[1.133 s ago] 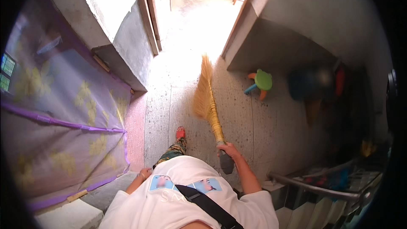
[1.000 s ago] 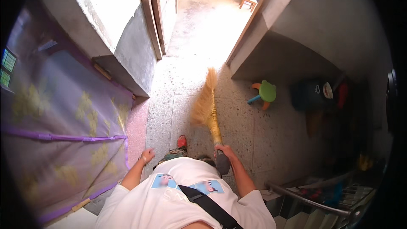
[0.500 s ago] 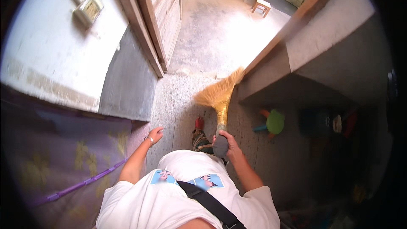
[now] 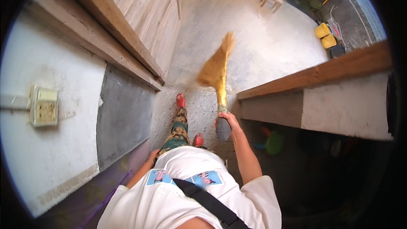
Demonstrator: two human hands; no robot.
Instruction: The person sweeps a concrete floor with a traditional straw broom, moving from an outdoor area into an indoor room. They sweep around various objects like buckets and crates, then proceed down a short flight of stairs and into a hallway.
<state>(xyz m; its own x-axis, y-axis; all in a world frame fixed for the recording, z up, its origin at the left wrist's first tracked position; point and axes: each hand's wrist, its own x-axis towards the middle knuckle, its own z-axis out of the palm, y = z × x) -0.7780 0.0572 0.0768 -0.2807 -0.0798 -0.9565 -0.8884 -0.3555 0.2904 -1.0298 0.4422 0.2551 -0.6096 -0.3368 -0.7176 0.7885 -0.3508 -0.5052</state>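
A broom (image 4: 214, 67) with tan, fan-shaped bristles and a yellow-bound neck is in my right hand (image 4: 231, 121). The fingers wrap its handle just above a grey, rounded end. Its bristles point away from me, over the pale floor past the doorway; whether they touch that floor I cannot tell. My left hand (image 4: 155, 156) hangs low beside my left thigh in camouflage trousers (image 4: 179, 128). Its fingers are mostly hidden there, and nothing shows in it.
A wooden door (image 4: 142, 8) stands swung back on the left, near a wall switch (image 4: 45, 106). Past the doorway are a small stool (image 4: 271, 1) and yellow containers (image 4: 325, 34). A low wall (image 4: 271, 111) borders the right, with a green stool (image 4: 274, 143) in shadow behind it.
I have stepped forward to the doorway, left foot leading. The broom has swung farther ahead, with its bristles now beyond the threshold. My left hand has dropped back against my thigh.
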